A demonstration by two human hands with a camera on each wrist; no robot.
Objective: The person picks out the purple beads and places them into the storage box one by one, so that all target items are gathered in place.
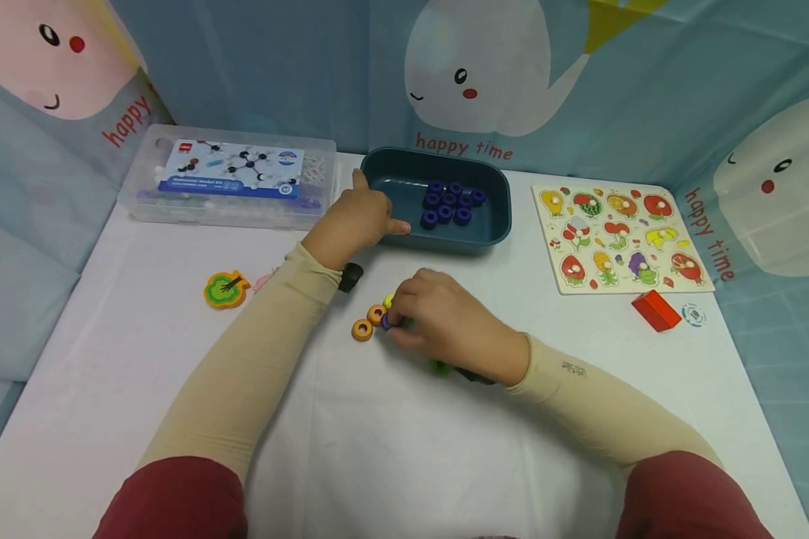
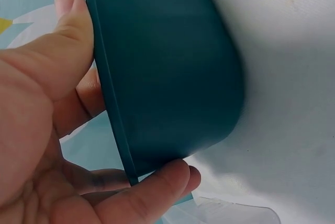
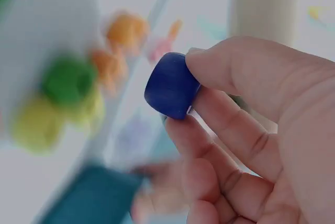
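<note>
My left hand (image 1: 359,217) grips the near left corner of a dark teal plastic bin (image 1: 488,241). In the left wrist view the thumb lies along the rim and the other fingers reach round the bin's end. Several purple beads (image 1: 445,215) lie inside it, toward the right. Between thumb and fingertips, my right hand (image 1: 438,318) pinches one blue-purple bead (image 3: 171,85). Below that hand on the white cloth are orange beads (image 1: 362,330) and a yellow bead (image 1: 389,300). A green bead (image 3: 68,79) shows blurred in the right wrist view.
A clear case (image 1: 229,180) with a molecule-kit label stands back left. The fruit puzzle board (image 1: 620,239) lies at right, with a red block (image 1: 656,311) and a round white token (image 1: 694,315) below it. A wooden tree piece (image 1: 226,290) and a black object (image 1: 350,278) flank my left forearm.
</note>
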